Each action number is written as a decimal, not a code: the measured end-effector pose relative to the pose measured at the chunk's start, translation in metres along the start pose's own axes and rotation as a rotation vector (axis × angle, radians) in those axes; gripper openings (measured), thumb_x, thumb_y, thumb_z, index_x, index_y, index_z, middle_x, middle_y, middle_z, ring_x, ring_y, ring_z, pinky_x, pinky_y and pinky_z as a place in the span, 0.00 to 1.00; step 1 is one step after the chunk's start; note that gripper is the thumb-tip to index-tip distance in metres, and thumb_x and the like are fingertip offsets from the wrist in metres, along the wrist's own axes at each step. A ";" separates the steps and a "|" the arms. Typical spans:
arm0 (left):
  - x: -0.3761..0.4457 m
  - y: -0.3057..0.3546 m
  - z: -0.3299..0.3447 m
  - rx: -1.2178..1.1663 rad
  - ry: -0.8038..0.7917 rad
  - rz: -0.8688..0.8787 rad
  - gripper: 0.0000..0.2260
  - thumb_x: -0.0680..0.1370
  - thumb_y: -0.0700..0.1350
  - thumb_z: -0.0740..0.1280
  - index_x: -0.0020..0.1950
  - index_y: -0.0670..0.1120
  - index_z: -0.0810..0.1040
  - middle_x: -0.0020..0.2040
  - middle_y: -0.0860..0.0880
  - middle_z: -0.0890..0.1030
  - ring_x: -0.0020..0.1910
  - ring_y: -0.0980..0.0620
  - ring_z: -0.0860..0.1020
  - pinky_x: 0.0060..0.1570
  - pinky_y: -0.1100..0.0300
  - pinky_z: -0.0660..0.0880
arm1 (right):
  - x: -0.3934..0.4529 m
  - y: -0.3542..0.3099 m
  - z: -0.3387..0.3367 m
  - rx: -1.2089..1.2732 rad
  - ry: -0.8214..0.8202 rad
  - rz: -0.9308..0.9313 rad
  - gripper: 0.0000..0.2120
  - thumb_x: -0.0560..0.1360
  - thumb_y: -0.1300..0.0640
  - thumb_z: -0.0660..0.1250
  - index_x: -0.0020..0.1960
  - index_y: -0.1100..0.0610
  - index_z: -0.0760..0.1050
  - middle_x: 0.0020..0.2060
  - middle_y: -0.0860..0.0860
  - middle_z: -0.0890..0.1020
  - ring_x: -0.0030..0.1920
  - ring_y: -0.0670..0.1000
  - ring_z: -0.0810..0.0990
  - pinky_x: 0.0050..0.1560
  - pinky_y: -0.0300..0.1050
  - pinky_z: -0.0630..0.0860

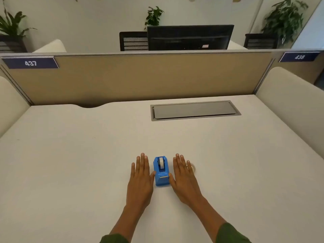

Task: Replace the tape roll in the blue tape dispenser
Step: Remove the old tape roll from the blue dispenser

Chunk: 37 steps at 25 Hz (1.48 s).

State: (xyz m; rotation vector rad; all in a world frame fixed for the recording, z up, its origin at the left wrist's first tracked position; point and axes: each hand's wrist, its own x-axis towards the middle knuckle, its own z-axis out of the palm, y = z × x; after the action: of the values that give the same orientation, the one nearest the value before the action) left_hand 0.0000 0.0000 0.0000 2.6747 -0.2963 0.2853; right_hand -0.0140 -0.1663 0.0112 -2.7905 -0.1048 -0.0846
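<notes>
Task not begun: blue tape dispenser [161,171] stands on the table [70,155], roll seated, between left hand [140,176] and right hand [184,176], both flat, grip spread, holding nothing; apparent spare roll [192,167] partly hidden beyond right fingers.

The white rectangular bench [70,155] carries a grey metal cable-access cover [194,111] recessed near its far edge, right of centre. A tan fabric partition panel [140,78] stands along the far edge, bearing dark blue number plates "437" [30,63] at left and "438" [299,57] at right. Beyond the panel are a black flat monitor [190,38], a black mesh chair back [133,41] and green leafy potted plants [154,16].
</notes>
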 end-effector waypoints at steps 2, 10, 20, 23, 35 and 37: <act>-0.002 -0.001 0.003 -0.050 -0.055 -0.028 0.26 0.76 0.62 0.32 0.71 0.52 0.32 0.76 0.51 0.41 0.70 0.63 0.31 0.68 0.67 0.28 | -0.001 0.005 0.006 0.023 0.063 -0.007 0.39 0.69 0.33 0.24 0.71 0.57 0.38 0.74 0.53 0.45 0.72 0.55 0.40 0.66 0.38 0.27; -0.026 -0.008 0.013 0.011 -0.200 -0.015 0.29 0.74 0.63 0.30 0.73 0.52 0.39 0.76 0.47 0.46 0.74 0.55 0.35 0.67 0.66 0.29 | -0.012 0.012 0.013 -0.015 -0.065 0.038 0.40 0.71 0.34 0.24 0.73 0.59 0.42 0.75 0.54 0.49 0.74 0.55 0.44 0.67 0.41 0.29; -0.028 -0.009 0.016 0.033 -0.182 -0.025 0.24 0.76 0.62 0.32 0.71 0.60 0.34 0.76 0.48 0.48 0.74 0.54 0.38 0.69 0.60 0.33 | -0.012 0.010 0.010 -0.078 -0.109 0.021 0.30 0.79 0.43 0.33 0.72 0.57 0.56 0.71 0.56 0.67 0.71 0.56 0.63 0.74 0.50 0.46; -0.028 -0.012 0.019 0.076 -0.147 -0.016 0.24 0.78 0.61 0.36 0.72 0.58 0.37 0.76 0.47 0.51 0.72 0.59 0.32 0.69 0.59 0.35 | -0.002 0.007 0.001 0.209 -0.060 -0.016 0.36 0.73 0.34 0.32 0.74 0.52 0.50 0.74 0.48 0.51 0.74 0.48 0.47 0.73 0.45 0.43; 0.003 0.014 -0.022 -0.502 -0.185 -0.209 0.21 0.80 0.50 0.51 0.73 0.50 0.54 0.75 0.50 0.60 0.74 0.54 0.58 0.74 0.54 0.51 | 0.045 -0.003 -0.027 0.575 -0.098 0.005 0.22 0.70 0.59 0.72 0.62 0.51 0.72 0.61 0.51 0.77 0.57 0.50 0.77 0.60 0.52 0.76; 0.013 0.016 -0.024 -0.553 -0.186 -0.218 0.21 0.80 0.48 0.56 0.73 0.49 0.57 0.74 0.49 0.62 0.72 0.51 0.61 0.73 0.53 0.57 | 0.047 -0.004 -0.028 0.592 -0.105 0.014 0.21 0.69 0.59 0.73 0.61 0.50 0.73 0.60 0.50 0.78 0.56 0.49 0.77 0.60 0.51 0.76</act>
State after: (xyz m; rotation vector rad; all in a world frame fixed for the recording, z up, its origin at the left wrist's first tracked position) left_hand 0.0047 -0.0053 0.0305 2.1587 -0.1124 -0.1041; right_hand 0.0311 -0.1694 0.0421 -2.2027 -0.1140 0.0853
